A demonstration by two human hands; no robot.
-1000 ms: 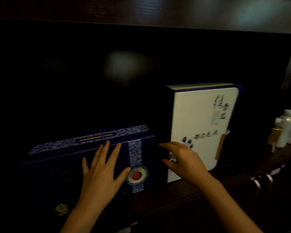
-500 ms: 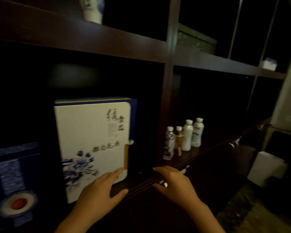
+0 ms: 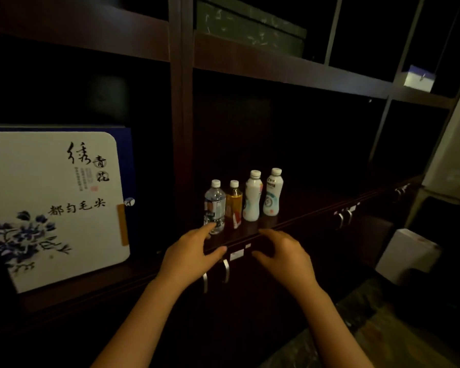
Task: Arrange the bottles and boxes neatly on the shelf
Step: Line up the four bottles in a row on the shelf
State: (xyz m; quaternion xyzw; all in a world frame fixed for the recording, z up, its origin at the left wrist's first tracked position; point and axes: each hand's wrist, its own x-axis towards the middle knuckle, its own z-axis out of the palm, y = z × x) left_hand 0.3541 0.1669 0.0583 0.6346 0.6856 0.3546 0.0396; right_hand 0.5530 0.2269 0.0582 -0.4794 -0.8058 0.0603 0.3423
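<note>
1. The left hand (image 3: 190, 254) reaches toward the shelf (image 3: 290, 221) with fingers spread and loosely curved. Its grip is apart and holds nothing. The forefinger tip lies at the base of the clear water bottle (image 3: 214, 207); whether it touches cannot be told.
2. The right hand (image 3: 283, 254) hovers before the shelf's front edge, fingers apart and gently curled, holding nothing.
3. Four bottles stand upright in a row near the shelf's front edge, caps up, long axes vertical. From left to right: the clear water bottle, an amber drink bottle (image 3: 234, 205), a white bottle (image 3: 252, 196) and a second white bottle (image 3: 272, 193).
4. In the compartment to the left, a large white box (image 3: 51, 208) with blue flowers and black calligraphy stands upright, its broad face forward.
</note>
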